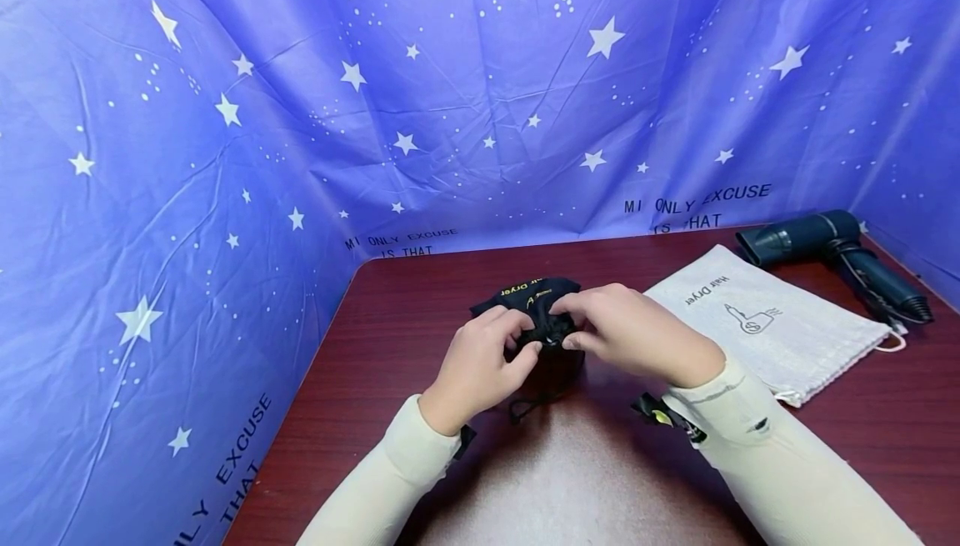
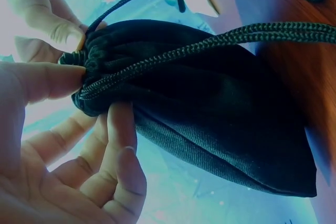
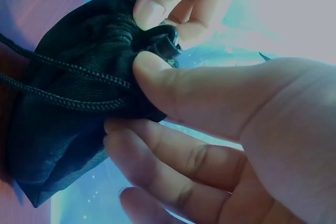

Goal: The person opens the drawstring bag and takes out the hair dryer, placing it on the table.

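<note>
Head: left grip point(image 1: 483, 360), right grip point(image 1: 637, 331) on pouch point(image 1: 540, 306)

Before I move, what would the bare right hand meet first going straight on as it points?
The black fabric drawstring pouch, which the right hand is pinching; beyond it, probably the bare left hand, though depth is unclear.

The small bag point(image 2: 210, 114) is black with yellow letters point(image 1: 523, 288), the flat bag point(image 1: 798, 346) is white, the hair dryer point(image 1: 802, 237) dark blue-green, the table point(image 1: 397, 313) reddish brown, and the blue cloth point(image 1: 450, 29) has white stars point(image 1: 606, 37).
</note>
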The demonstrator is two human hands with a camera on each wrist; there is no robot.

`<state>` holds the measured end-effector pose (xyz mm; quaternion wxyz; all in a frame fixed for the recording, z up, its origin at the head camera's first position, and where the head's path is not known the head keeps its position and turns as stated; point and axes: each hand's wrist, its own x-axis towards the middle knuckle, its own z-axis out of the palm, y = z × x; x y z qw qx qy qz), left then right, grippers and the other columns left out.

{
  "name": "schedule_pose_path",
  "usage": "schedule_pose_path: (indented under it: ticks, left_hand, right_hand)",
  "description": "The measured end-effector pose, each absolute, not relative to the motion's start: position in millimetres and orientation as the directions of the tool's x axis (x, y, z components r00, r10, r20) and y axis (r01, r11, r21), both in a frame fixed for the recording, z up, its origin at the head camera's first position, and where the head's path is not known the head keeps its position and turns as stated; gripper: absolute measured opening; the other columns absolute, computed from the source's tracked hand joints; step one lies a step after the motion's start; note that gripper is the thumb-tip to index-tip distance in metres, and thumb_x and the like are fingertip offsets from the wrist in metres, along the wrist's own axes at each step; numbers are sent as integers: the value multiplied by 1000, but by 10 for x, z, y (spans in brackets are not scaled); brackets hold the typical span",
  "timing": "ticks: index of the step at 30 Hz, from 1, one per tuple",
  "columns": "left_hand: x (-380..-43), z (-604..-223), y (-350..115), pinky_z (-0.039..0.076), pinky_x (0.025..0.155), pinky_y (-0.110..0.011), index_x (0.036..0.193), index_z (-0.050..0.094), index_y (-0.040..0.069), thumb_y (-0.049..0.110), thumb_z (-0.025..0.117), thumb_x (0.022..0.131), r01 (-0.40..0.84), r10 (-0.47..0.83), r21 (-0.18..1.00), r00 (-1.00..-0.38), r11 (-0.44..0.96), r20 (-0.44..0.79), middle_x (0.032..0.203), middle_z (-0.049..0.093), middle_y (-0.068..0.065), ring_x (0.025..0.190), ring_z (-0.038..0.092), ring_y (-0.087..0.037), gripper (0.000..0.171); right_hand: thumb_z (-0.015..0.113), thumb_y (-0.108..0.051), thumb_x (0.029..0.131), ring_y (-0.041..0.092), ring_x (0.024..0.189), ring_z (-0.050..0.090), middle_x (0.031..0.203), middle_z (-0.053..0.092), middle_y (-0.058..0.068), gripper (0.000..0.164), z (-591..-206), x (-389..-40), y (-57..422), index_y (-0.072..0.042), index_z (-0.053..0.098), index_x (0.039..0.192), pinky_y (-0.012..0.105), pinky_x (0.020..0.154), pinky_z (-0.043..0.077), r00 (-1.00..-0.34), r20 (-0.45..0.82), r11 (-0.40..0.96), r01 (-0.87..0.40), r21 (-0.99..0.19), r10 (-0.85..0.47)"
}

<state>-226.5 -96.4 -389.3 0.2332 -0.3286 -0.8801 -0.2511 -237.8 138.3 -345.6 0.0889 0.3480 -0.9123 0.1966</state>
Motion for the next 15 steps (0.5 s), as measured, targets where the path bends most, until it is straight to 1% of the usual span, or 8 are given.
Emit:
schedule_pose_path:
  ticks: [3,6,11,13,15]
  left_hand:
    - [-2276,-3899,-971,51,67,-20,95,69,17,23,72,90,698,457,291,-671,654,584,85,62,5,76,62,-6,8]
    - [-2289,-3902,-975,52,67,-20,97,69,16,22,73,91,699,447,288,-665,655,598,85,62,5,76,64,-7,9]
    - [-2293,-3891,-972,53,69,-21,102,70,14,23,72,94,695,435,297,-668,655,604,86,62,3,77,67,-10,12]
    - [-2288,-3888,-972,53,69,-21,102,70,14,23,72,95,692,435,299,-671,657,600,87,62,3,77,67,-9,12]
    - [-2281,-3888,-970,53,69,-21,102,70,14,23,72,95,690,436,297,-674,661,596,87,63,3,77,66,-9,12]
  right_hand:
    - [83,-18,88,2,70,56,82,70,-14,32,-3451,-2383,1390,-13,76,118,30,69,50,-740,319,676,-671,-305,-592]
    - [83,-18,87,4,69,57,90,77,-9,31,-3455,-2389,1387,-11,79,117,30,68,50,-750,348,686,-658,-311,-563]
    - [85,-19,86,6,70,61,95,80,-1,28,-3464,-2387,1372,-12,81,113,31,66,51,-767,389,702,-633,-326,-510]
    - [85,-20,85,6,73,65,95,80,-2,25,-3458,-2377,1371,-14,83,109,34,68,54,-777,394,710,-619,-336,-491]
    - [86,-21,84,7,76,68,94,80,-5,21,-3449,-2365,1372,-17,84,105,35,69,55,-789,390,717,-603,-348,-474]
